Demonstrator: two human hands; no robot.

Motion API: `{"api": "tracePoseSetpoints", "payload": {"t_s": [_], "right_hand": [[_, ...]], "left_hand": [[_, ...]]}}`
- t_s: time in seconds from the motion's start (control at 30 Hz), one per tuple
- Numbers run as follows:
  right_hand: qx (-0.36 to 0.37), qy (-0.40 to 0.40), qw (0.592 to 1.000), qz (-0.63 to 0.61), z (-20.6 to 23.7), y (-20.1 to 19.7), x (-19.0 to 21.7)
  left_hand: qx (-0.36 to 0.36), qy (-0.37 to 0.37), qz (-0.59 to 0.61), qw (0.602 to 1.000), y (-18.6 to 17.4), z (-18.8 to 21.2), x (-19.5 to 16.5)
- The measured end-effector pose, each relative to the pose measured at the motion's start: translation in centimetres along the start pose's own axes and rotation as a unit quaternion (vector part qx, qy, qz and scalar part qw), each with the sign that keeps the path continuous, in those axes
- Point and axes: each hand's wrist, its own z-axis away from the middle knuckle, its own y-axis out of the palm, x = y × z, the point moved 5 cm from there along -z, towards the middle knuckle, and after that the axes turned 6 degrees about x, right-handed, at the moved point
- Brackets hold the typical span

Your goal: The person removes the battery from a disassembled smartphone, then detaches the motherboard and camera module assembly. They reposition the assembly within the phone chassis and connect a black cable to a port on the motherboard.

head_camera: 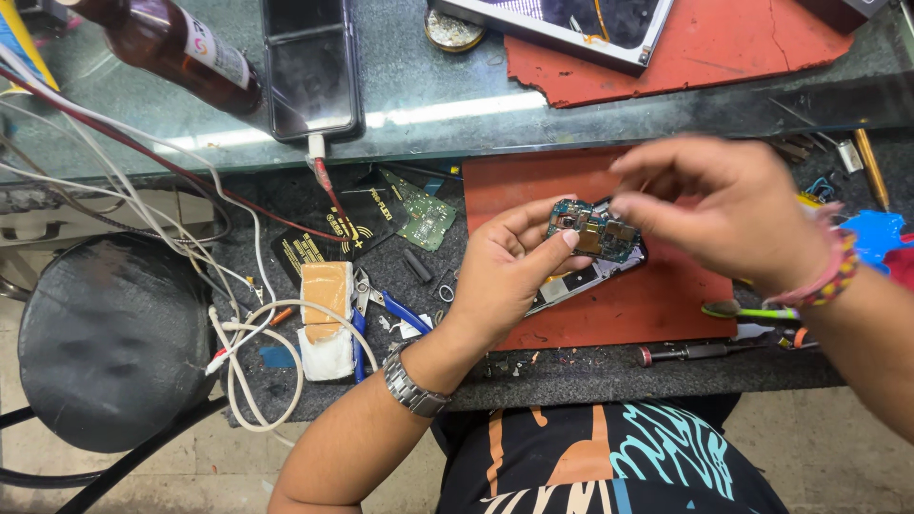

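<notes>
My left hand [505,276] holds an opened phone [581,271] above a red mat [628,305]; a metal watch sits on that wrist. A green circuit board [592,230] rests on top of the phone, with my left thumb against its near edge. My right hand [724,209], with a beaded bracelet on the wrist, pinches the board's far right end with its fingertips. The rest of the phone's body is hidden under my hands.
A second green board [426,214] lies on the dark bench left of the mat. Blue-handled pliers [381,309], white cables [248,352], a screwdriver [695,351] and a green-handled tool [752,311] lie near the front edge. A brown bottle [171,48] and a black phone [312,67] lie on the glass shelf.
</notes>
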Motion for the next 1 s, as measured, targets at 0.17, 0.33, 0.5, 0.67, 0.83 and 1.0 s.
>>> {"api": "tracePoseSetpoints", "payload": {"t_s": [0.17, 0.33, 0.5, 0.67, 0.83, 1.0], "right_hand": [[-0.080, -0.070, 0.955, 0.278, -2.9, -4.0, 2.6], [-0.071, -0.130, 0.902, 0.406, -5.3, -4.5, 3.4], [-0.057, -0.108, 0.888, 0.443, -6.1, -4.4, 3.6], [-0.054, -0.044, 0.892, 0.446, -6.5, -4.3, 4.0], [-0.076, -0.059, 0.902, 0.421, -5.8, -4.4, 4.4], [-0.049, -0.025, 0.954, 0.293, -3.4, -2.9, 3.5]], "left_hand": [[-0.012, -0.002, -0.010, 1.000, -0.4, 0.0, 0.0], [-0.024, 0.014, -0.004, 1.000, -0.5, -0.1, -0.2], [-0.020, 0.021, 0.024, 0.999, -0.8, -0.1, -0.2], [-0.019, 0.017, 0.025, 0.999, -0.9, -0.2, -0.1], [-0.023, 0.011, 0.011, 1.000, -0.9, -0.1, -0.2], [-0.014, 0.022, -0.007, 1.000, -0.6, -0.2, -0.4]]}}
